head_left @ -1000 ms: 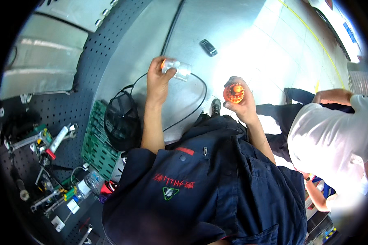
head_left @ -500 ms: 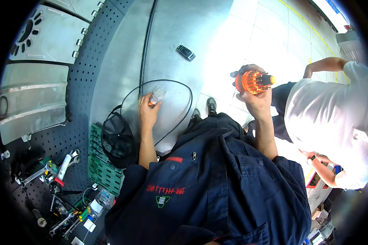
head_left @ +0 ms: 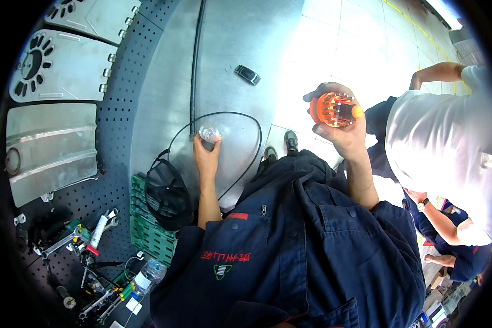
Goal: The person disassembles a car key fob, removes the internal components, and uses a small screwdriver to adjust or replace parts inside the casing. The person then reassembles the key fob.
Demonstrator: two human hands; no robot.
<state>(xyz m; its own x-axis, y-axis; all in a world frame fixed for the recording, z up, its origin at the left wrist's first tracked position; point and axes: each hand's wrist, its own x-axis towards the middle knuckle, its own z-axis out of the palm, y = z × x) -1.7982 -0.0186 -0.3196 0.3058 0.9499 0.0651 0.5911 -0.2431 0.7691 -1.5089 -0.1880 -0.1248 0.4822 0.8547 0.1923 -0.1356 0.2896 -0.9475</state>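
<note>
My left hand (head_left: 206,150) grips a small clear plastic container (head_left: 210,133) with a bit of orange on it, low over the grey metal bench (head_left: 235,38) beside a black cable loop (head_left: 257,122). My right hand (head_left: 344,136) is wrapped round an orange round holder (head_left: 331,109) with a ring of small metal pieces and an orange knob on its end, held up right of the bench over the tiled floor. A small black key fob (head_left: 247,75) lies on the bench beyond my left hand.
At left stand a perforated tool board (head_left: 115,71) with metal plates (head_left: 52,147) and hanging wrenches (head_left: 63,240), a green tool case (head_left: 147,240) and a black strapped item (head_left: 169,197). A co-worker in white (head_left: 443,153) stands close at right, another person in dark clothing (head_left: 464,262) below.
My left hand has come down and back toward the bench with the clear container. My right hand has risen and moved right, turning the orange holder sideways. The view has shifted.
</note>
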